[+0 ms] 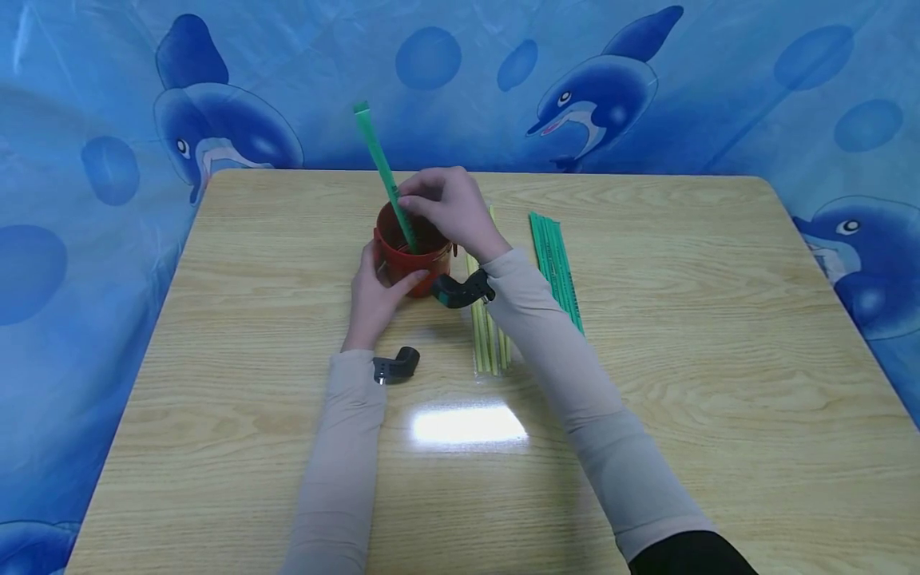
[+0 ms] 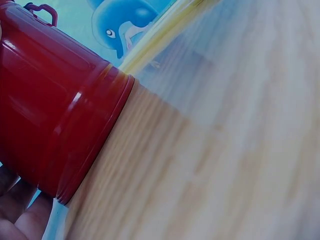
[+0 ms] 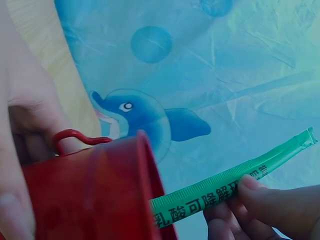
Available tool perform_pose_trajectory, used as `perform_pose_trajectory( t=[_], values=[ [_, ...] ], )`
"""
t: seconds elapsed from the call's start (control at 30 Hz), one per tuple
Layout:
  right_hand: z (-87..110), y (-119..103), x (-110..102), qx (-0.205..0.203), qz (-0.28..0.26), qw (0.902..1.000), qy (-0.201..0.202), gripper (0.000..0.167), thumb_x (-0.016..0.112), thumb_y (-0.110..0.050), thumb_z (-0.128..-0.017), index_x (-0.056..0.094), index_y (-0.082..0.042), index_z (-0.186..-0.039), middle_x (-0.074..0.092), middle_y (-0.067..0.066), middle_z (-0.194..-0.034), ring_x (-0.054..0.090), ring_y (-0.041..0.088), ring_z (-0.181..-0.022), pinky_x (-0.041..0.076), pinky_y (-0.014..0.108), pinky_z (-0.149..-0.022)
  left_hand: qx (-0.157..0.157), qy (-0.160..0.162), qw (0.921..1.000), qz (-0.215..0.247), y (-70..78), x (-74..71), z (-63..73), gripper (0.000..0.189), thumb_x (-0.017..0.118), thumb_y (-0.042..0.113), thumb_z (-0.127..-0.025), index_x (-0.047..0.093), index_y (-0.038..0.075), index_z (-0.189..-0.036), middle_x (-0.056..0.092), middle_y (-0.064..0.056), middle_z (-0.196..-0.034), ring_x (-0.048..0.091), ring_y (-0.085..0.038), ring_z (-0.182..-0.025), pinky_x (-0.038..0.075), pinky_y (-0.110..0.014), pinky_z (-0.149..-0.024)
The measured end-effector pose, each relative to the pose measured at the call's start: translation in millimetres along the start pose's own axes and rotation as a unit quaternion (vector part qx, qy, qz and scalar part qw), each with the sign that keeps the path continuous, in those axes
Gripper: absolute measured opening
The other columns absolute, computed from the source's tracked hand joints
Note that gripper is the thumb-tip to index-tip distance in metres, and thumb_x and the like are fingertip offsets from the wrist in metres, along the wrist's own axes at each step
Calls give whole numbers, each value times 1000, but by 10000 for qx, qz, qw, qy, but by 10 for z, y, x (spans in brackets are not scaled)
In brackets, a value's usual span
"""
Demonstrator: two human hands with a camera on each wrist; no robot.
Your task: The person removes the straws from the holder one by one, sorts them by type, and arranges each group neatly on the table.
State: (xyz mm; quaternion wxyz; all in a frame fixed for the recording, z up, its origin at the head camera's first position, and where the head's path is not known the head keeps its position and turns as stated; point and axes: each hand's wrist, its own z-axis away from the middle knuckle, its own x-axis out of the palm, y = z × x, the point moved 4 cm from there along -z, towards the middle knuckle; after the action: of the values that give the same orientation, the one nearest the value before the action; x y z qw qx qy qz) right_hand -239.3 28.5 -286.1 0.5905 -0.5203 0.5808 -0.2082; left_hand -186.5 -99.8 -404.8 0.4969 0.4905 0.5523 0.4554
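Note:
A small red metal bucket (image 1: 430, 265) with side loops stands upright on the wooden table. My left hand (image 1: 374, 294) holds it around its near left side, thumb across the front. The fingers (image 2: 32, 210) wrap under the bucket's side in the left wrist view. Between thumb and fingers, my right hand (image 1: 454, 209) pinches a green-wrapped straw (image 1: 381, 156) printed with dark characters. The straw leans, its lower end inside the bucket and its upper end sticking out well above the rim (image 3: 150, 170).
Right of the bucket lie several pale yellow sticks (image 1: 483, 335) in a clear bag, partly under my right wrist. Further right, a row of green-wrapped straws (image 1: 553, 259) lies beside my forearm. A blue dolphin-print sheet (image 1: 316, 88) hangs behind the table (image 1: 719, 319).

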Motion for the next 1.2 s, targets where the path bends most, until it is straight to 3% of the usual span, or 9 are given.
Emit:
perform_pose_trajectory(
  t=[0.23,0.5,0.77,1.03,1.2],
  values=[
    [34,-85,-110,-74,-651,9978,127,16,63,-4,-89,70,3,-103,70,13,-93,66,17,-82,54,28,-76,-87,29,9999,-54,-1,-11,-2,77,78,21,-79,34,13,-142,44,-7,-140,46,-19,-126,39,-27,-104],
    [85,-234,-221,-70,-975,9949,252,16,63,-5,-90,69,4,-102,69,13,-94,66,19,-83,54,29,-80,-223,-1,9997,-124,-1,-20,-4,78,76,25,-81,31,15,-144,41,-3,-143,41,-18,-130,37,-28,-105],
    [174,-357,-319,-413,-1330,9891,483,15,63,0,-88,68,7,-100,69,14,-91,67,20,-83,54,31,-83,-132,8,9999,-29,-9,3,0,77,76,22,-80,32,13,-143,42,-4,-142,42,-19,-129,38,-27,-104],
    [239,-486,-373,-527,-1273,9883,647,16,64,0,-87,68,8,-101,70,14,-92,67,19,-85,52,30,-86,-60,1,10000,-40,-12,1,-2,76,76,22,-81,33,13,-142,43,-4,-141,43,-19,-128,39,-28,-104],
    [278,-554,-407,-809,-1143,9874,743,16,63,2,-87,68,10,-101,69,17,-93,67,19,-85,53,31,-86,-49,-1,10000,-50,-13,0,2,76,76,23,-81,33,13,-142,43,-4,-141,43,-18,-129,39,-28,-104]
  ],
)
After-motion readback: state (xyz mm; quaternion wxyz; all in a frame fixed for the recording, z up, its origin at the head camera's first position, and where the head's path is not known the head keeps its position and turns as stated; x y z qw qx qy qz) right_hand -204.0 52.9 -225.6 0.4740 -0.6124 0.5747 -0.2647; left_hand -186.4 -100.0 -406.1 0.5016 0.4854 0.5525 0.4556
